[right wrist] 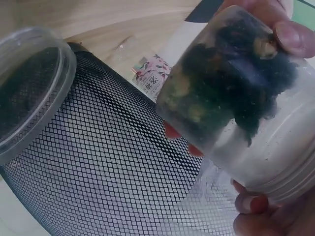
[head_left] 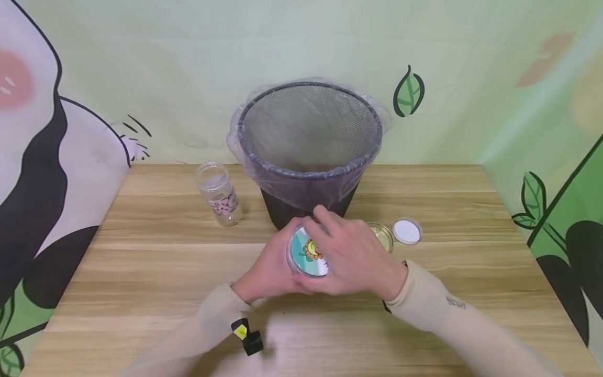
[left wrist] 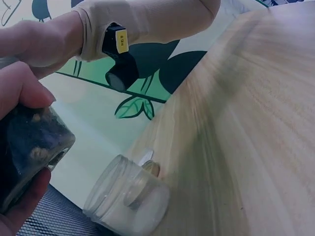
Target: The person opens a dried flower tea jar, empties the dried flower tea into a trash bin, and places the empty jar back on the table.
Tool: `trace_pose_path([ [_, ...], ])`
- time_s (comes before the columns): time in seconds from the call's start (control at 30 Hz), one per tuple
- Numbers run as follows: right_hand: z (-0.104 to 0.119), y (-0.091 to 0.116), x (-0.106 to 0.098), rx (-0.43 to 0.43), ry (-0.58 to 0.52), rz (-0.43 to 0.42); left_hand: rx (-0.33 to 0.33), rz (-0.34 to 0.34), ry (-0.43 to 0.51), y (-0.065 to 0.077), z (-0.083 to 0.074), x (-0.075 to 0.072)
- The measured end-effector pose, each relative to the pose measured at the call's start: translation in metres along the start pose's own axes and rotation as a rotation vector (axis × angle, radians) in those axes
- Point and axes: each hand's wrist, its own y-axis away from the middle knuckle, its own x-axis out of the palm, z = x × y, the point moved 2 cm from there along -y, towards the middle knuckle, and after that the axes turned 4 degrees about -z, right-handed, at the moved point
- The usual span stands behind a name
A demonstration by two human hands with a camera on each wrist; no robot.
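Note:
In the head view my left hand grips the side of a clear plastic jar. Dark clumps with some paler bits lie inside the jar, as the right wrist view shows. Over its top, my right hand has its fingers curled on the edge of the lid, which bears a flower picture on teal and white. Part of the lid is hidden under those fingers. The jar is tilted in the hands, in front of a black mesh bin with a clear bag over its rim.
A clear open jar stands close by the right hand. Right of the bin lie a gold-coloured lid and a white round lid. At left stands a tall clear container with a pink patterned label. All are on the wooden table.

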Motion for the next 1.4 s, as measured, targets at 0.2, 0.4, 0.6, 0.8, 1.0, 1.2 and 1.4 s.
trace_pose_path([
  [0.2,-0.003,-0.001,-0.002,-0.126,-0.043,0.032,0.005,0.096,0.046,0.002,0.0,-0.001],
  [0.4,-0.007,0.001,-0.004,-0.208,-0.095,0.091,-0.007,0.165,0.061,0.002,0.001,-0.002],
  [0.6,-0.008,0.002,-0.01,-0.063,-0.079,0.137,-0.021,0.087,0.047,0.002,0.009,-0.005],
  [0.8,-0.006,0.003,-0.018,-0.018,-0.109,0.21,-0.068,0.092,0.066,0.003,0.013,-0.003],
  [1.0,-0.009,0.001,-0.027,-0.078,-0.239,0.279,-0.078,0.18,0.047,0.001,0.012,-0.004],
  [1.2,-0.009,0.0,-0.029,-0.033,-0.204,0.254,-0.053,0.168,0.046,-0.001,0.011,-0.007],
  [1.4,-0.004,0.001,-0.026,0.008,-0.146,0.276,-0.038,0.16,0.037,-0.002,0.01,-0.008],
])
